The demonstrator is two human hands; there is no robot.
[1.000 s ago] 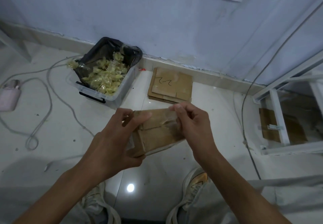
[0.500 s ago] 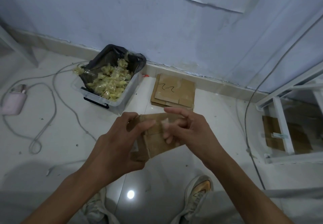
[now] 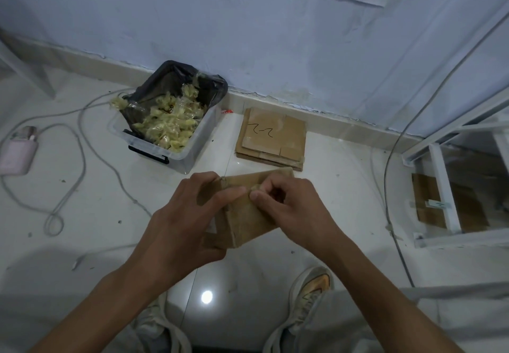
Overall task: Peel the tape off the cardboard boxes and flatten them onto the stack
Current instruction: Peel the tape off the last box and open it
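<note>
A small brown cardboard box (image 3: pixel 249 219) is held above the white floor in front of me. My left hand (image 3: pixel 184 220) grips its left side, thumb lying across the top face. My right hand (image 3: pixel 292 209) has its fingers curled at the box's top edge and pinches a crumpled bit of tape (image 3: pixel 255 187) there. Further back, a stack of flattened cardboard (image 3: pixel 271 139) lies on the floor against the wall, its top sheet marked with black pen.
A clear plastic bin (image 3: pixel 176 129) lined with a black bag holds several wads of peeled tape, left of the stack. Grey cables (image 3: pixel 82 143) and a pink device (image 3: pixel 18 154) lie at the left. A white frame (image 3: pixel 443 187) with cardboard behind stands right. My shoes (image 3: pixel 311 295) are below.
My right hand moved from the box's right top corner toward the middle, its fingers curling in on the tape. The box turned a little in my left hand's grip.
</note>
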